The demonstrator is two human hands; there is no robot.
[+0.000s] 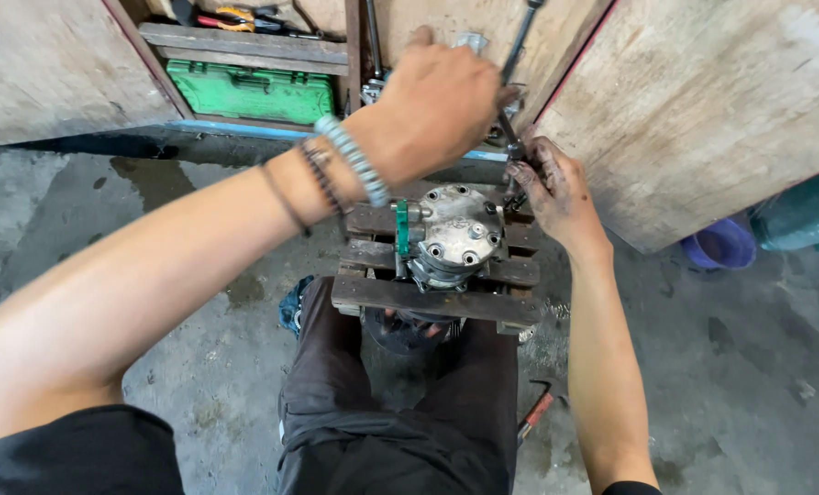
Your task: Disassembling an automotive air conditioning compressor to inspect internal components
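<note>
A grey metal compressor [455,235] with several bolt holes in its round top stands on a small slatted wooden stand [409,295], held between my legs. My left hand [437,105] is closed around the handle of a long dark wrench [518,50] that slants up to the right. My right hand [556,188], grimy with grease, grips the wrench's lower end at the compressor's far right edge. Beaded and cord bracelets [354,160] circle my left wrist.
A green plastic tool case [254,92] sits on a shelf behind, with pliers [235,18] above it. Wooden panels [703,101] flank the shelf. A purple bowl [721,246] lies on the stained concrete floor at right. A red-handled tool [536,412] lies by my right leg.
</note>
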